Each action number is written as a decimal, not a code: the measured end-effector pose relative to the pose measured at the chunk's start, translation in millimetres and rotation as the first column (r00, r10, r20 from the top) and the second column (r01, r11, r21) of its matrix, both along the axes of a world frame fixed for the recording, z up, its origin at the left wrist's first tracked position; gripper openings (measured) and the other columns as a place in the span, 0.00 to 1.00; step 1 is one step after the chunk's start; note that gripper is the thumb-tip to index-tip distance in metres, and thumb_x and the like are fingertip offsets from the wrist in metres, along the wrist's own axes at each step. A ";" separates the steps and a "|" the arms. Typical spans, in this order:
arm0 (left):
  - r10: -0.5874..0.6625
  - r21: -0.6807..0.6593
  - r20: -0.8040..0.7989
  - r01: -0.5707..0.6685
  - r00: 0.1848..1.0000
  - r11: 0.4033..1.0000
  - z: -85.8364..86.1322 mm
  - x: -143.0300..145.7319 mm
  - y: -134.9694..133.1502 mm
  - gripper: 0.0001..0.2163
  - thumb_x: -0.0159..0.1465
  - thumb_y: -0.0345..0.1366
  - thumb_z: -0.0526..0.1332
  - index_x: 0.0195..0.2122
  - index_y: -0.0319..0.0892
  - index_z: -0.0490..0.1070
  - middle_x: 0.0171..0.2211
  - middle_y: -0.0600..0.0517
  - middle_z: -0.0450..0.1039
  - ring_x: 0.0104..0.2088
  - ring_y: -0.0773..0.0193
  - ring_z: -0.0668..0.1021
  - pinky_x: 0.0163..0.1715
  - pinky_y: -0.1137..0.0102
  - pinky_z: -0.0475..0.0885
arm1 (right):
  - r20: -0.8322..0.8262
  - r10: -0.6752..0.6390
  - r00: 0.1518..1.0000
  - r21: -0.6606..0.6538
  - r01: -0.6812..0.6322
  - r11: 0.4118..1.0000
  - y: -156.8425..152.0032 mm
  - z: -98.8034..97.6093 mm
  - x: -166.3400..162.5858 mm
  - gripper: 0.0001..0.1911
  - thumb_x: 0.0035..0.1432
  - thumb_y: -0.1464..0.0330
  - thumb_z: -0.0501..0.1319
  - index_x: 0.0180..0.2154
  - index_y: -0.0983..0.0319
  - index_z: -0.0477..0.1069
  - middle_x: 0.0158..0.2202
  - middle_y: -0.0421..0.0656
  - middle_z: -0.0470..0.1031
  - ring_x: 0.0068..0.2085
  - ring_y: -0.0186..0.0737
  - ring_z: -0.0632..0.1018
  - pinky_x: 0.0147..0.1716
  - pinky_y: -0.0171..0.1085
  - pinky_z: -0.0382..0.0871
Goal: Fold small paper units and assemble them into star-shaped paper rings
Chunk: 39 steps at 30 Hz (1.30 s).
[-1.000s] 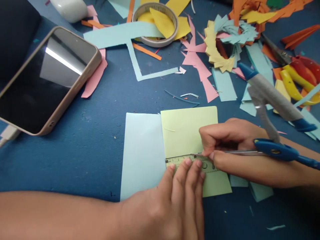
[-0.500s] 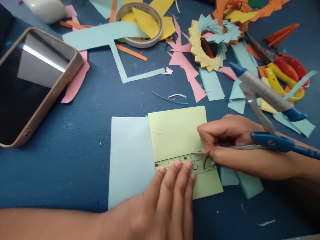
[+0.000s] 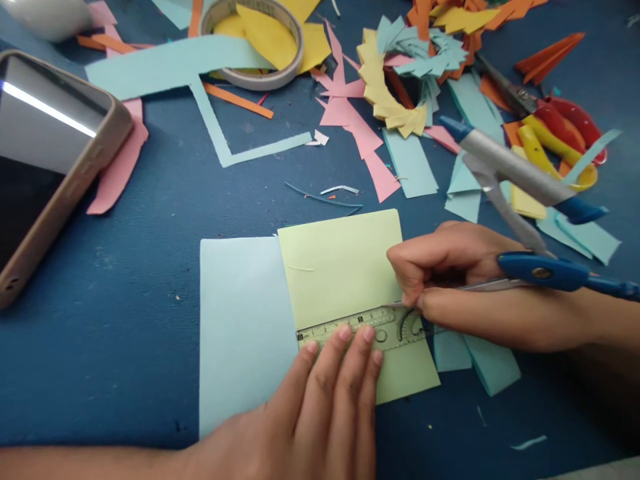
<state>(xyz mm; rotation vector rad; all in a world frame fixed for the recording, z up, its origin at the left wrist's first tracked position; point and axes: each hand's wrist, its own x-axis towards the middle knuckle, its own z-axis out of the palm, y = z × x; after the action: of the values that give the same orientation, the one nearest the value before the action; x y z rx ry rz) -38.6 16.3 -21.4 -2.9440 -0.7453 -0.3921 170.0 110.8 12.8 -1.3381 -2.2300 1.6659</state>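
Note:
My left hand (image 3: 320, 407) lies with its fingers stretched out, pressing a clear plastic ruler (image 3: 345, 323) onto a sheet of light green paper (image 3: 345, 260). Under the green sheet's left side is a light blue sheet (image 3: 240, 320). My right hand (image 3: 450, 273) is closed around the metal leg of a drawing compass (image 3: 545, 272) with a blue head. Its pointed tip rests at the ruler's upper edge, right of the 5 mark. The compass's other arm, a silver-and-blue pen-like piece (image 3: 515, 167), sticks up beyond the hand.
A phone (image 3: 55, 153) lies at the left on a pink strip. A tape roll (image 3: 295, 63) sits at the back among yellow and blue scraps. Folded paper rings (image 3: 370, 80) and scissors (image 3: 575, 133) with red and yellow handles lie at the back right. Blue folded strips (image 3: 493, 367) are beside the green sheet.
The whole view has shifted, so most things appear farther left. The compass tip has slid slightly right along the ruler's edge. My left hand still presses the ruler in the same place.

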 end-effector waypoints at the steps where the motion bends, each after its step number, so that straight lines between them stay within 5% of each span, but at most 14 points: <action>1: 0.006 -0.021 -0.002 -0.006 1.000 1.000 0.7 -0.1 -0.7 0.16 0.64 0.37 0.55 0.50 0.36 0.70 0.52 0.46 0.71 0.52 0.56 0.73 0.48 0.68 0.72 | 0.001 0.005 1.000 0.007 -0.005 1.000 0.2 -0.1 -0.1 0.10 0.46 0.78 0.53 0.19 0.62 0.56 0.16 0.33 0.54 0.18 0.26 0.57 0.16 0.28 0.48; 17: 0.043 -0.011 -0.001 -0.043 0.999 0.999 1.5 0.0 -2.5 0.17 0.62 0.38 0.56 0.50 0.39 0.70 0.51 0.48 0.71 0.52 0.56 0.73 0.52 0.67 0.69 | 0.284 0.009 0.959 0.169 -0.060 0.984 -16.6 12.5 -14.3 0.11 0.47 0.75 0.52 0.19 0.61 0.50 0.14 0.33 0.54 0.16 0.28 0.58 0.15 0.30 0.47; 25: -0.023 0.017 0.002 0.022 1.000 1.000 -0.2 0.2 0.0 0.17 0.63 0.38 0.55 0.50 0.34 0.70 0.51 0.44 0.71 0.51 0.54 0.73 0.47 0.67 0.72 | 0.008 -0.154 0.988 -0.003 0.154 0.988 -8.1 6.7 -3.7 0.11 0.47 0.77 0.51 0.19 0.61 0.51 0.16 0.34 0.53 0.18 0.27 0.58 0.15 0.28 0.50; 29: -0.042 0.070 -0.012 0.043 0.999 0.997 -0.3 0.1 2.7 0.18 0.63 0.39 0.55 0.50 0.34 0.71 0.50 0.44 0.72 0.50 0.54 0.74 0.46 0.66 0.72 | -0.051 -0.198 0.979 -0.099 0.192 0.976 -8.2 6.1 -10.1 0.09 0.51 0.76 0.52 0.22 0.60 0.60 0.17 0.34 0.60 0.18 0.28 0.61 0.14 0.28 0.52; 33: -0.052 0.063 -0.037 0.054 0.998 0.997 3.8 -1.2 2.9 0.18 0.63 0.39 0.55 0.51 0.34 0.70 0.51 0.43 0.71 0.50 0.54 0.74 0.45 0.66 0.72 | -0.124 -0.189 0.974 -0.120 0.175 0.977 -10.5 2.7 -19.3 0.11 0.60 0.67 0.53 0.26 0.62 0.67 0.21 0.37 0.69 0.23 0.30 0.68 0.20 0.28 0.60; 39: -0.071 0.011 -0.073 0.072 0.995 0.997 10.1 -3.4 0.1 0.20 0.63 0.36 0.52 0.53 0.31 0.67 0.52 0.42 0.70 0.52 0.54 0.72 0.43 0.67 0.73 | -0.161 -0.291 0.943 -0.116 0.275 0.955 -13.5 4.6 -3.7 0.18 0.61 0.56 0.54 0.28 0.62 0.68 0.23 0.39 0.70 0.23 0.30 0.67 0.19 0.30 0.59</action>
<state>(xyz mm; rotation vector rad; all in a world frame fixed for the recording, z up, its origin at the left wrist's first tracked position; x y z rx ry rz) -42.0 16.4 -11.2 -2.9609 -0.6278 -0.2926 166.3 97.4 17.4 -1.3909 -1.7877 1.7218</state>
